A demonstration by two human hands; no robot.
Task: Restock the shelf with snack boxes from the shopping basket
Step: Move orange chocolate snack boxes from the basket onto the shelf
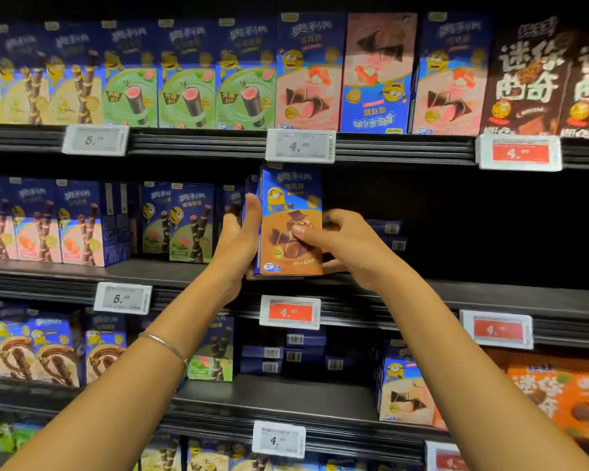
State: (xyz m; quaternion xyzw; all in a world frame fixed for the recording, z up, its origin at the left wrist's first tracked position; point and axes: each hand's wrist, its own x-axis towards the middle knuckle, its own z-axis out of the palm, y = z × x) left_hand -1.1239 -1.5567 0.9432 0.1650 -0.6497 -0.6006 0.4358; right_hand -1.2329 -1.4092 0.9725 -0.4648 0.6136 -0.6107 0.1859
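A blue and brown snack box with a yellow cartoon figure stands upright at the front of the middle shelf. My left hand presses flat against its left side, fingers straight up. My right hand holds its right side, thumb on the front face and fingers curled behind. Another box stands just behind it, mostly hidden. The shopping basket is out of view.
To the right of the box the middle shelf is dark, with a few flat boxes deep inside. Green and pink boxes stand to the left. Price tags line the shelf edges. Full rows fill the top shelf.
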